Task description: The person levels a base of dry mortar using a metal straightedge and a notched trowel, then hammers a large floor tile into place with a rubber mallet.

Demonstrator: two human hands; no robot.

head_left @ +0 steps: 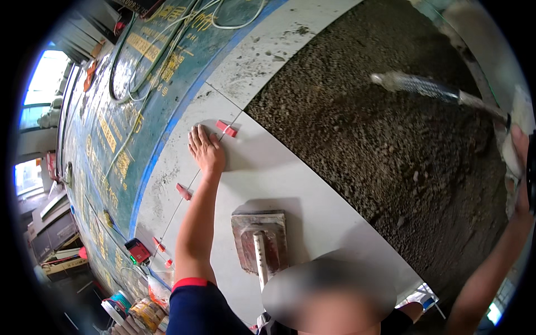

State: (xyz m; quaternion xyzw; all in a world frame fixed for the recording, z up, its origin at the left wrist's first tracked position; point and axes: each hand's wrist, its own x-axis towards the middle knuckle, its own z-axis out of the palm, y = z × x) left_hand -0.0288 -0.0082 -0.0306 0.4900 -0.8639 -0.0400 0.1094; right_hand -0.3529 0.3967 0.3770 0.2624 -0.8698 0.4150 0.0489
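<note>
My left hand (206, 149) lies flat with fingers spread on a large pale floor tile (312, 190), near a red levelling wedge (226, 128) set at a tile joint. My right hand (520, 146) is at the far right edge, partly cut off, with its fingers curled at the end of a long, mortar-smeared tool with a shiny patterned shaft (430, 88). The tool reaches out over a bed of dark, crumbly mortar (363, 128); I cannot tell its exact kind. A square, stained pad tool with a white handle (259, 240) rests on the tile.
More red wedges (183, 191) line the left joint. A red box-shaped device with a green light (137, 251) stands by them. Green printed floor sheeting (111, 134), edged with blue tape (162, 145), bears loose cables (146, 61). Tubs and rolls (146, 312) crowd the lower left.
</note>
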